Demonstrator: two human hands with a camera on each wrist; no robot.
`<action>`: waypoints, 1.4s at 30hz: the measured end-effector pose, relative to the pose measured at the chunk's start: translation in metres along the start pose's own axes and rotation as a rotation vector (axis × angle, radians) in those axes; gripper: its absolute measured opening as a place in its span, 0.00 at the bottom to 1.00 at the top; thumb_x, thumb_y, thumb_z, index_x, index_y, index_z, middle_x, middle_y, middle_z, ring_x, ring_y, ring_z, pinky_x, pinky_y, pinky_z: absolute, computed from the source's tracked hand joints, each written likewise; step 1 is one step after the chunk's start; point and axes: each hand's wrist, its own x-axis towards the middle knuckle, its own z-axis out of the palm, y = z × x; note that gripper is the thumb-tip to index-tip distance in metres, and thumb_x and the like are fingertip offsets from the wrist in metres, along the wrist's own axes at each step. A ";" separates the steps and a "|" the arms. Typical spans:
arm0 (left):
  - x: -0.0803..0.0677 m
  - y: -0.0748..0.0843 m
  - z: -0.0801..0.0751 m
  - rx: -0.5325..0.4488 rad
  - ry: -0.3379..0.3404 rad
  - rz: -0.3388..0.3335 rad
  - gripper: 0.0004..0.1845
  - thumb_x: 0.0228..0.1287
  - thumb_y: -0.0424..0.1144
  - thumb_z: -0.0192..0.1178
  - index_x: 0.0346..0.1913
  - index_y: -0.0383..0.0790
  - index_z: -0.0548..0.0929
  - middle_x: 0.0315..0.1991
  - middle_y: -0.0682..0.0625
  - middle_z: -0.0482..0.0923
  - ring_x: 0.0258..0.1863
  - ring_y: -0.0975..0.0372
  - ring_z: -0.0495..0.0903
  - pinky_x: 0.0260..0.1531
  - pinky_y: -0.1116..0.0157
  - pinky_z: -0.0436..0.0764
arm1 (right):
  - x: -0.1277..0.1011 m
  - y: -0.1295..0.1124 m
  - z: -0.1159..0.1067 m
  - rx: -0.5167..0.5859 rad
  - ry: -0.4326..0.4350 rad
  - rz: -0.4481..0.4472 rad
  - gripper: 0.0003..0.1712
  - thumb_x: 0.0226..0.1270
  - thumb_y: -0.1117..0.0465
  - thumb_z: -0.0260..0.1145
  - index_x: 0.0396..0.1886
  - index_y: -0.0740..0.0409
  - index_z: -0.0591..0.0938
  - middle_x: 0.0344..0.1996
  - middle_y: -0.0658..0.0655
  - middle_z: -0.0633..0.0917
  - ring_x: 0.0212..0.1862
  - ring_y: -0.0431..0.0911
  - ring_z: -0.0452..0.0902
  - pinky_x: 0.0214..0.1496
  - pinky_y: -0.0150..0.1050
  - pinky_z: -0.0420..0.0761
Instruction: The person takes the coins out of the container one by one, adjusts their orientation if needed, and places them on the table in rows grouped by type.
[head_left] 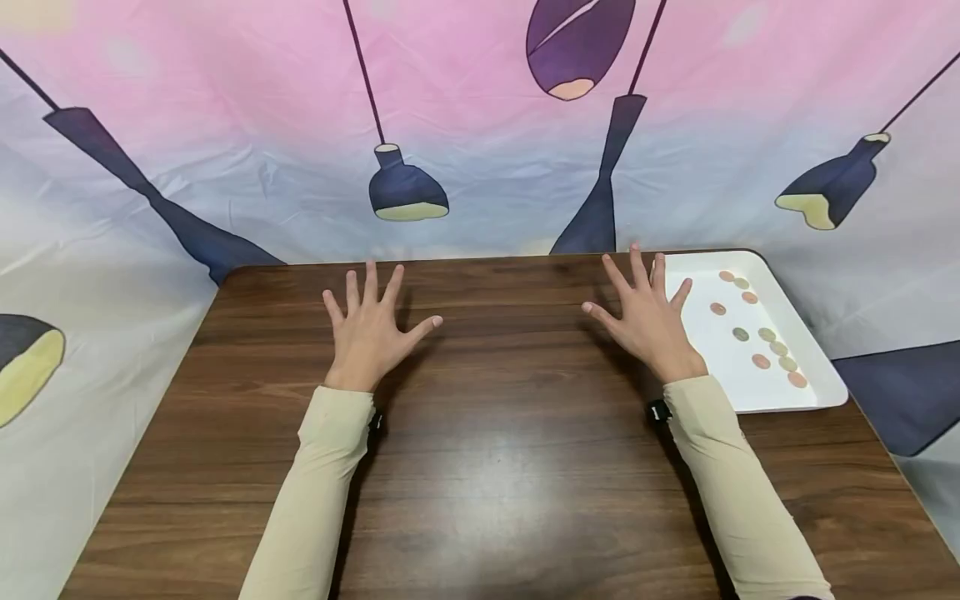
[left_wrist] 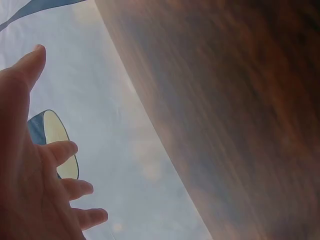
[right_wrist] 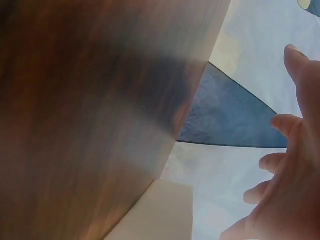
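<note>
From here, the left arm (head_left: 306, 500) and right arm (head_left: 737, 483) reach toward the far side in pale sleeves (head_left: 337, 421); the left hand (head_left: 367, 333) and right hand (head_left: 648, 322) are well apart, fingers (head_left: 391, 289) straight and fanned, thumbs (head_left: 423, 328) inward.

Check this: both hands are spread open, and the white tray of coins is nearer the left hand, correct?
No: the head view shows the white tray of coins nearer the right hand, not the left hand. Both are spread open.

Wood-grained brown across the table (head_left: 480, 358); at three o'clock, white on the tray (head_left: 723, 379), coppery or yellowish on its coins (head_left: 778, 348).
</note>
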 end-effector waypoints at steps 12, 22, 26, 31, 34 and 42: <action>-0.014 -0.003 -0.001 0.013 -0.029 -0.015 0.57 0.65 0.78 0.56 0.87 0.52 0.50 0.86 0.36 0.38 0.83 0.34 0.40 0.76 0.26 0.34 | -0.029 -0.002 -0.013 -0.039 -0.015 -0.031 0.47 0.79 0.31 0.57 0.87 0.46 0.56 0.85 0.67 0.47 0.83 0.72 0.37 0.69 0.89 0.38; -0.021 0.008 -0.005 -0.136 -0.104 -0.022 0.54 0.67 0.76 0.58 0.86 0.48 0.56 0.85 0.35 0.47 0.81 0.34 0.50 0.75 0.25 0.41 | -0.074 0.010 -0.033 -0.029 0.159 -0.142 0.28 0.73 0.54 0.73 0.63 0.67 0.81 0.68 0.77 0.72 0.67 0.76 0.66 0.60 0.76 0.71; -0.027 0.014 -0.006 -0.153 -0.095 -0.015 0.53 0.68 0.73 0.60 0.84 0.45 0.60 0.83 0.34 0.52 0.80 0.35 0.54 0.76 0.26 0.45 | -0.095 0.015 -0.039 -0.031 0.222 -0.161 0.23 0.69 0.58 0.75 0.58 0.66 0.84 0.60 0.75 0.79 0.61 0.74 0.72 0.55 0.72 0.74; -0.034 0.023 -0.007 -0.239 -0.085 0.001 0.49 0.70 0.68 0.62 0.82 0.40 0.64 0.80 0.32 0.60 0.77 0.35 0.62 0.77 0.32 0.58 | -0.120 0.019 -0.038 0.004 0.326 -0.111 0.19 0.64 0.62 0.78 0.51 0.67 0.87 0.50 0.73 0.84 0.51 0.72 0.77 0.46 0.68 0.75; -0.038 0.030 -0.008 -0.313 -0.087 -0.011 0.45 0.73 0.64 0.62 0.81 0.40 0.66 0.78 0.33 0.63 0.76 0.36 0.64 0.74 0.34 0.66 | -0.134 0.024 -0.038 0.033 0.350 0.052 0.19 0.67 0.59 0.76 0.51 0.68 0.87 0.45 0.75 0.84 0.47 0.74 0.75 0.40 0.68 0.72; -0.044 0.045 -0.002 -0.467 -0.091 -0.052 0.36 0.76 0.58 0.63 0.78 0.42 0.72 0.75 0.40 0.71 0.74 0.43 0.70 0.70 0.38 0.73 | -0.165 0.051 -0.038 0.128 0.192 0.475 0.32 0.80 0.47 0.63 0.65 0.71 0.78 0.53 0.81 0.73 0.57 0.78 0.65 0.44 0.73 0.70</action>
